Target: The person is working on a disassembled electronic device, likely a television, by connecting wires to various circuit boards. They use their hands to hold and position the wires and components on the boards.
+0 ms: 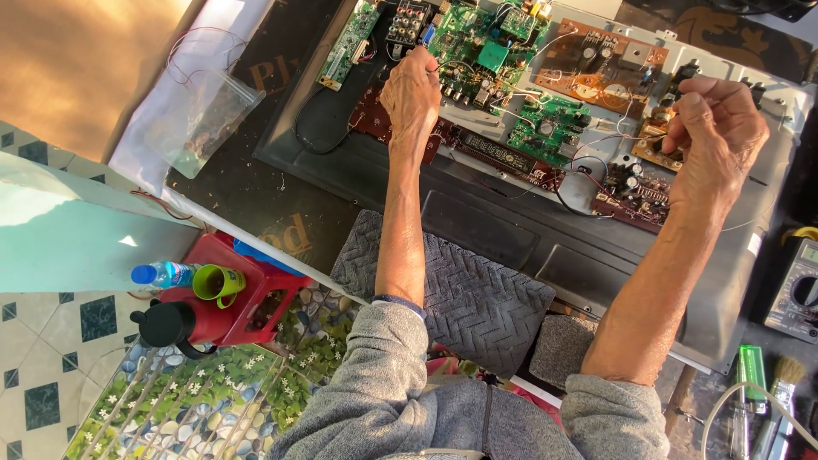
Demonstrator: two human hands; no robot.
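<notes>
A large flat screen chassis [511, 247] lies back-up on the bench, with several green and brown circuit boards [545, 128] and thin wires on it. My left hand [411, 94] rests on the boards near the top centre, fingers pinched around something small that I cannot make out. My right hand [716, 136] hovers over the brown boards at the right, fingers curled in as if pinching a thin wire; what it holds is too fine to tell. Grey sleeves are pushed up both forearms.
A grey woven cloth [477, 290] lies under the chassis front edge. A clear plastic bag [200, 119] sits upper left. A red stool [247, 298] holds a green cup [217, 281], a bottle [162, 274] and a black flask [166, 324]. A multimeter [797, 290] and a brush [780, 400] lie at right.
</notes>
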